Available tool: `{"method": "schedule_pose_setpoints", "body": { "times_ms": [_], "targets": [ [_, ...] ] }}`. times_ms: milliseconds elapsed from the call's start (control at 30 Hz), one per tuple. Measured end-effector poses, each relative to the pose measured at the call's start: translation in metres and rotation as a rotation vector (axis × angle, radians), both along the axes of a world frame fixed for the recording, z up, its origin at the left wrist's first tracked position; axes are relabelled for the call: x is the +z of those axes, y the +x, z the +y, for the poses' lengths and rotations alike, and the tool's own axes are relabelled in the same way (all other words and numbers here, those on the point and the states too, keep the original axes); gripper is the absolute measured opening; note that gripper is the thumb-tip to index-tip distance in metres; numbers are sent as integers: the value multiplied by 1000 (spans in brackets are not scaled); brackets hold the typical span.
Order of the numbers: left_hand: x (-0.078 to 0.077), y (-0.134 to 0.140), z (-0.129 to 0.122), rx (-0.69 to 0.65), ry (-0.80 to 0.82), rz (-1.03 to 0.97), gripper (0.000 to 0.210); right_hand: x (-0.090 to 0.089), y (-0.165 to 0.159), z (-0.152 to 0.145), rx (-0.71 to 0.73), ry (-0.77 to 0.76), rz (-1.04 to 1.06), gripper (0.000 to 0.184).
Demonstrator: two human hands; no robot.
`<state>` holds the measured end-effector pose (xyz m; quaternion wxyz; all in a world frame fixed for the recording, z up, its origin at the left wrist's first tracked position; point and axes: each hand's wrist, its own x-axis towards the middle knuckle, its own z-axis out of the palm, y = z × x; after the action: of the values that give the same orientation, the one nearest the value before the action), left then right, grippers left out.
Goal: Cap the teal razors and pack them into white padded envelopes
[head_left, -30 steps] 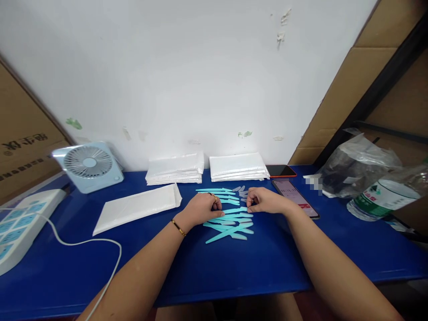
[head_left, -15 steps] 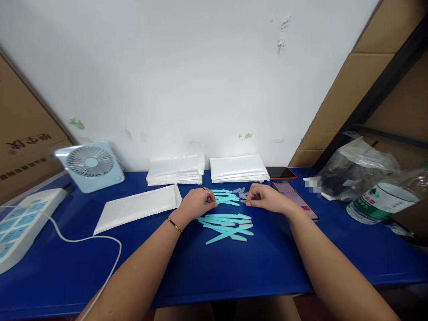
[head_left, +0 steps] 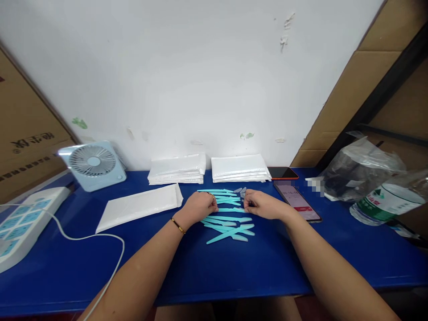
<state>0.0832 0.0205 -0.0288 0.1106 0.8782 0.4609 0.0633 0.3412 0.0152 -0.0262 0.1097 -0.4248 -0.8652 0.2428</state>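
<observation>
Between my two hands lies a turquoise eyebrow razor (head_left: 230, 209), level and pointing right. My left hand (head_left: 202, 205), wearing a ring and a bracelet, pinches its handle end. My right hand (head_left: 262, 205) has its fingertips closed at the blade end; whether a small cap is in them is hidden. Nearer me, several more turquoise razors (head_left: 229, 229) lie loosely crossed, blade ends to the right. Another group of razors (head_left: 217, 195) is spread just beyond my hands. Beside those, small clear grey blade caps (head_left: 239, 190) lie partly behind my right fingers.
Two stacks of white padded envelopes (head_left: 177, 168) stand against the wall, with a single envelope (head_left: 138, 207) to the left. A fan (head_left: 95, 165), a power strip (head_left: 30, 227) and a white cable are further left. Phones (head_left: 297, 200) and a plastic bottle (head_left: 384, 203) are at right.
My hands have come slightly nearer me, and a razor now stretches between them. My right hand has moved off the caps to the razor's blade end.
</observation>
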Motion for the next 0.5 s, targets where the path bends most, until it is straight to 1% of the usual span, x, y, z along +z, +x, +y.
{"method": "schedule_pose_setpoints", "body": {
  "times_ms": [100, 200, 233, 300, 400, 467, 500],
  "targets": [
    [0, -8, 4, 60, 35, -4, 17, -3, 8, 6, -88, 19, 15, 16],
    [-2, -11, 7, 100, 58, -63, 14, -2, 10, 8, -167, 56, 27, 19],
    [-2, -11, 7, 106, 67, -86, 13, 0, 10, 6, -157, 47, 33, 20],
    [0, -9, 4, 89, 59, -125, 16, 3, 6, 2, -78, -8, 38, 22],
    [5, -3, -4, -37, -48, -134, 23, 7, -3, -6, 50, -79, 8, 23],
    [6, 1, -7, -114, -95, -117, 25, 7, -8, -9, 76, -82, -14, 22],
    [6, 2, -8, -127, -103, -100, 25, 7, -10, -9, 79, -79, -19, 21]
  ]
}}
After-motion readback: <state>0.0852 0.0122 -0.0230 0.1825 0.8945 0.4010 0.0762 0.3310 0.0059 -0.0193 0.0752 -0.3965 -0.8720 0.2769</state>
